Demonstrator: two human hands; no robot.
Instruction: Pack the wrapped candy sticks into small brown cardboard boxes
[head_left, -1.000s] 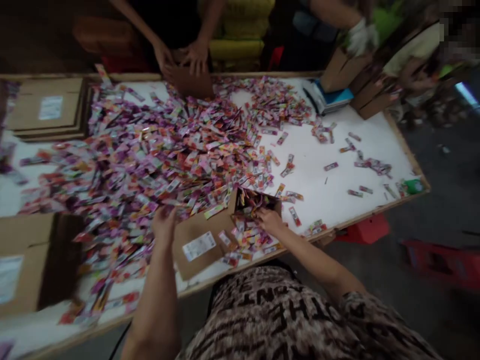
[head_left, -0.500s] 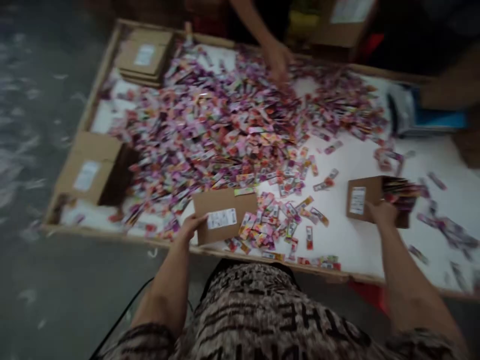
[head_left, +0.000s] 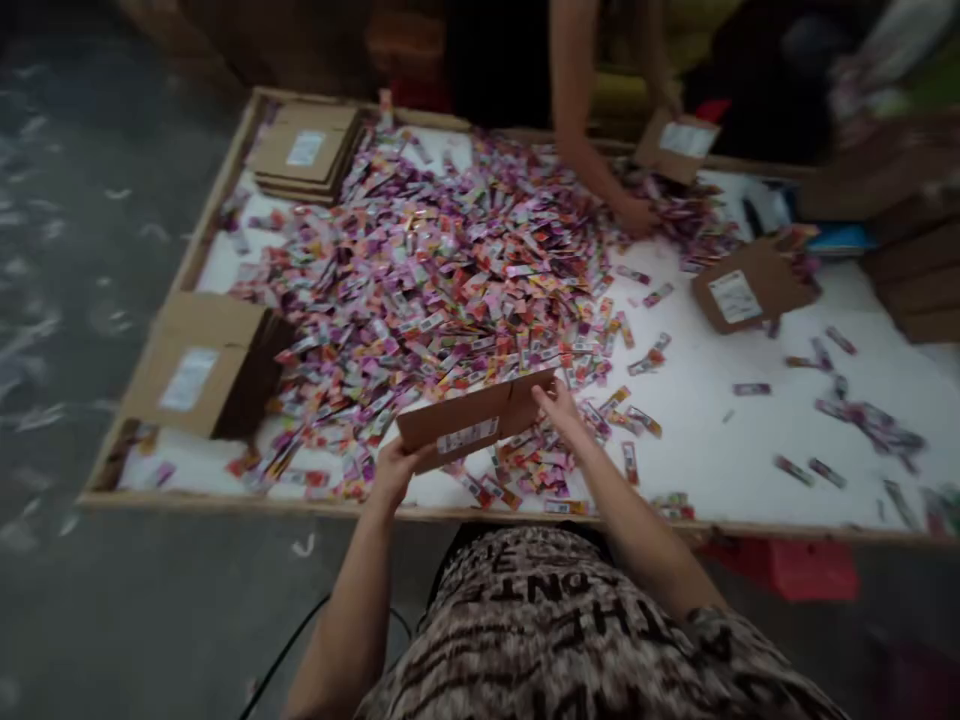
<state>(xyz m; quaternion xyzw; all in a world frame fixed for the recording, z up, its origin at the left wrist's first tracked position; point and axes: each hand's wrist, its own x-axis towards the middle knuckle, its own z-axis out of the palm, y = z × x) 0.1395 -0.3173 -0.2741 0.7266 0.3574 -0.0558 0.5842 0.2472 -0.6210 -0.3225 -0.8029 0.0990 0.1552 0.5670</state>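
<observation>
Both hands grasp a flat cardboard box (head_left: 474,424): left hand (head_left: 395,472) at its near-left end, right hand (head_left: 556,408) at its far-right end, long axis crosswise above the worktop (head_left: 705,440).

You hold a flat box (head_left: 475,422) of matt brown cardboard with a white paper label. The sachets (head_left: 450,270) heaped before you look like glossy plastic film, catching the light. The table (head_left: 712,450) has a smooth, matt white top and a bare wooden rim. The stacked cartons (head_left: 304,155) are the same dull cardboard. Your shirt (head_left: 570,640) is soft printed cloth.
</observation>
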